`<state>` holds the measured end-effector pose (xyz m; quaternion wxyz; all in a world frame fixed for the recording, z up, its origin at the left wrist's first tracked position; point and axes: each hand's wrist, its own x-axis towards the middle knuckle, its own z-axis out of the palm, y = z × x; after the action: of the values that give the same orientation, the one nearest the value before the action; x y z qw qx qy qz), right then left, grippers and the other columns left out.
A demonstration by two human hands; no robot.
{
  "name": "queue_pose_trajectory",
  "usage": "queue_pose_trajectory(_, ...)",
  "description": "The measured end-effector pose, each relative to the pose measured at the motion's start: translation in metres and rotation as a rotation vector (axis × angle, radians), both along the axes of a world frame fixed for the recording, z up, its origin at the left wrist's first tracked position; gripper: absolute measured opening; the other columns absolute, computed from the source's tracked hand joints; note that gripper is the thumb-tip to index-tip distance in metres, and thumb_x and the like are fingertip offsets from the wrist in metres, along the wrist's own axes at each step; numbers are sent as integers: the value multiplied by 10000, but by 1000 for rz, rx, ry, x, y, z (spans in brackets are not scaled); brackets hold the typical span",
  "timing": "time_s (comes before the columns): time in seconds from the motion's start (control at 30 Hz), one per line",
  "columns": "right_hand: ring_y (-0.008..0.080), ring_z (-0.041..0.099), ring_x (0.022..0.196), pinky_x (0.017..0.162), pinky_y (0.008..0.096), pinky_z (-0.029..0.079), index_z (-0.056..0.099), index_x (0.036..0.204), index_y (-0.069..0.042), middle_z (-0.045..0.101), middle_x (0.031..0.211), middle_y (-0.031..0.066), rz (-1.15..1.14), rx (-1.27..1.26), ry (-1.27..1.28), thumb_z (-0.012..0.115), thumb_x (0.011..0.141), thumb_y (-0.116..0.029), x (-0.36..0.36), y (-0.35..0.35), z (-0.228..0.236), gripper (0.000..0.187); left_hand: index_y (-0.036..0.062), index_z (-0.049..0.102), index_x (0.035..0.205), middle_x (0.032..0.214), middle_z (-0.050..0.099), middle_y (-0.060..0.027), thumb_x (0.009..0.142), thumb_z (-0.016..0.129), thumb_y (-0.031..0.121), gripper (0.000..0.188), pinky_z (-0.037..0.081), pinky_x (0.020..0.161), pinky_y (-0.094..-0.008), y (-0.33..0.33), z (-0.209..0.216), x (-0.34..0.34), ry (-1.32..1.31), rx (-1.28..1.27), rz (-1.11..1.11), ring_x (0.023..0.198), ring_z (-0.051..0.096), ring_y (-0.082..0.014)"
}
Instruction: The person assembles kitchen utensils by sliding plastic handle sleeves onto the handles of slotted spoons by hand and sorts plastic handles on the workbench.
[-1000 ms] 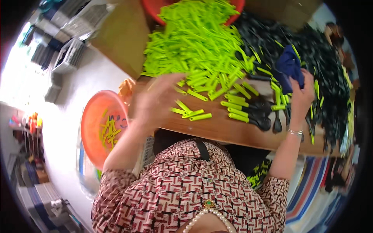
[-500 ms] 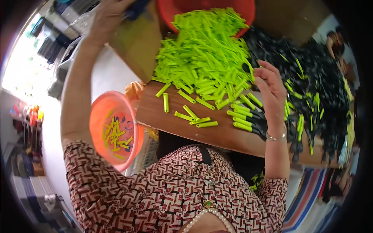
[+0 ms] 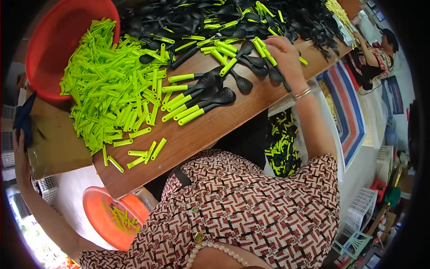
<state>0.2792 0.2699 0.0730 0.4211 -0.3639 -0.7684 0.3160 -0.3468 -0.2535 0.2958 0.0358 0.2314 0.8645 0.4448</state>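
My right hand (image 3: 286, 58), with a bracelet at its wrist, is curled over the green handles of black slotted spoons (image 3: 274, 72) at the table's far right; its grip is partly hidden. More slotted spoons (image 3: 197, 103) with lime-green handles lie fanned at mid-table. Out at the far left, my left hand (image 3: 21, 150) has its fingers stretched along the cardboard (image 3: 58, 148) and reaching a dark blue cloth (image 3: 24, 117). Between the hands rises a large heap of loose lime-green handles (image 3: 107, 85), with several stray ones near the table's front edge.
A tilted red basin (image 3: 40, 67) stands behind the heap. Black utensil parts (image 3: 309, 18) cover the back of the brown table (image 3: 224, 125). Below sit an orange basin (image 3: 96, 219) with green pieces and a container of green and black pieces (image 3: 284, 148). Another person (image 3: 376, 51) is at right.
My view has swung to the right, so the heap and basins now appear further left. My right hand has moved from the heap's edge to the spoons at the right.
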Motion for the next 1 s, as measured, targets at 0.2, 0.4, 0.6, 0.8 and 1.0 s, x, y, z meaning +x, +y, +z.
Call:
queue_pose_trajectory(0.2, 284, 696, 919, 858, 354, 545, 754, 1078, -66, 716, 1040, 124, -100, 107, -207, 711, 896, -204, 16, 65, -14, 232, 171, 469, 1537, 1614, 371, -76, 1071, 448, 346, 499, 372, 1154, -404, -41, 6, 10, 278, -113, 64, 1446, 408, -264)
queue_pose_trajectory(0.4, 295, 684, 972, 879, 362, 531, 709, 1126, -39, 700, 1060, 120, -37, 316, -531, 694, 917, -158, -26, 92, -16, 241, 153, 537, 1497, 1524, 504, -91, 1062, 496, 348, 479, 397, 1124, -400, -92, 35, -4, 707, -286, 44, 1371, 507, -270)
queue_pose_trajectory(0.6, 285, 604, 1133, 871, 469, 519, 650, 1282, -156, 664, 1212, 43, 22, 865, -603, 720, 901, -296, -106, 85, -16, 412, 19, 616, 1354, 1357, 649, -108, 1018, 575, 98, 348, 429, 1108, -380, 35, 8, 174, 863, -289, -242, 1270, 594, -259)
queue_pose_trajectory(0.8, 246, 602, 1095, 952, 458, 432, 723, 1094, -160, 676, 1046, 20, -27, 791, -832, 743, 843, -279, -159, 66, -25, 278, 92, 691, 1207, 1158, 685, -101, 889, 722, 114, 320, 428, 1027, -438, 134, -75, 258, 978, -442, -680, 1117, 608, -314)
queue_pose_trajectory(1.0, 243, 628, 1085, 983, 428, 437, 687, 1119, -112, 686, 1089, 40, 83, 1017, -810, 718, 863, -164, -171, 29, 15, 262, 101, 688, 1200, 1135, 675, -121, 931, 696, 211, 291, 456, 960, -432, 175, -116, 260, 831, -342, -836, 1060, 617, -350)
